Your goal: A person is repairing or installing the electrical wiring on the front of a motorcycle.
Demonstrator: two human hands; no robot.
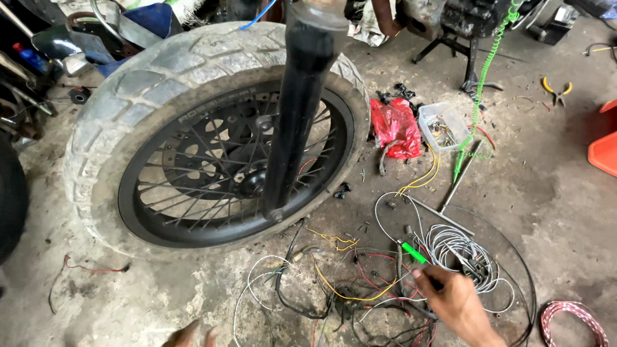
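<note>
Held between the fingertips of the right hand (457, 301), near the lower right, is a thin tool with a bright green handle (414, 252); the fingers are closed around its dark lower end, and the green part points up and to the left. Only the fingertips of the left hand (191, 336) are seen at the near edge, and it cannot be told whether they are open or closed; nothing is seen in them.

A large motorcycle wheel (212, 138) with a dusty tyre and black spokes is standing on the left, with a black fork leg (297, 109) across it. A tangle of coloured wires (347, 289) is spread on the concrete floor (553, 205) under the hands. A grey coiled cable (459, 250) lies just right of the green handle. A red plastic bag (395, 127) and a clear plastic box (443, 125) are placed further away, side by side. Yellow-handled pliers (556, 91) lie far right.
</note>
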